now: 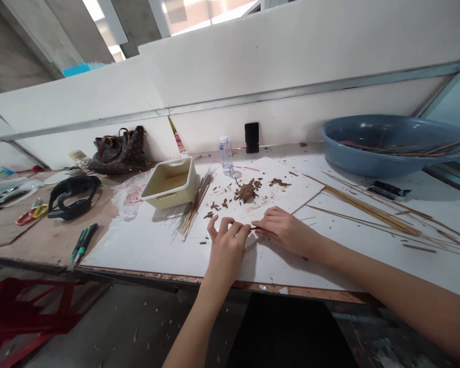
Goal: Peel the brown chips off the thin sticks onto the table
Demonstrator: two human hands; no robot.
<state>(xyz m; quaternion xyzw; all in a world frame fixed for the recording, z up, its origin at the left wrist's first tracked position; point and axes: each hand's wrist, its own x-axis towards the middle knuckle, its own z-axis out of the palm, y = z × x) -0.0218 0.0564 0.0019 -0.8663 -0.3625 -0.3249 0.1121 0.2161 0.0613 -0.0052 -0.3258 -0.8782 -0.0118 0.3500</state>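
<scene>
My left hand (228,245) and my right hand (285,231) rest close together on a white sheet (157,250), fingertips meeting. A thin dark stick (257,228) lies pinched between them, mostly hidden by my fingers. Just beyond the hands sits a small heap of brown wood shavings (247,192), with loose chips scattered around it. To the left of my hands lies a bundle of thin wooden sticks (194,207). More long sticks (368,212) fan out on the right, past my right hand.
A cream plastic tray (170,182), water bottle (226,155) and upright phone (252,137) stand along the back. A blue basin (391,145) holds sticks at right. Left of the sheet lie green-handled tools (83,243), scissors (32,214), a black strap (72,197) and a handbag (118,153).
</scene>
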